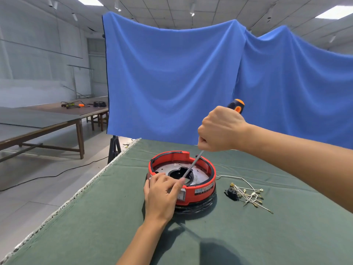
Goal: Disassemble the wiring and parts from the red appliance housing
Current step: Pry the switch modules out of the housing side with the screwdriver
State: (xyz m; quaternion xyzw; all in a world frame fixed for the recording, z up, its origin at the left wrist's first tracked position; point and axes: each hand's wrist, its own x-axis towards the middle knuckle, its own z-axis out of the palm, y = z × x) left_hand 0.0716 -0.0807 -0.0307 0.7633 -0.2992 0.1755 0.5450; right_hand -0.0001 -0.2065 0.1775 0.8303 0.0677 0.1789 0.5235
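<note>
Right hand (221,129) grips a screwdriver (193,165) angled into the red housing (202,190); left hand (162,194) rests on its near rim, fingers loosely spread. Probably loosening an inner fastener; next needs a seated tip.

A: Red housing (200,190): glossy plastic, smooth, black plastic trim on rim. Inner plate (198,174): dull bare metal, perforated.
B: Screwdriver (193,165): bright metal shaft, orange-and-black plastic or rubber handle, matt.
A: Desk (95,217) cover: green cloth, matt, slightly creased, frayed pale edge.
B: Loose wires (250,194): white woven-looking sleeving, brassy metal terminals, black plastic socket (232,193).
A: Backdrop (172,77): blue cloth, matt, draped folds. Far tables (57,123): wood legs, matt tops.
</note>
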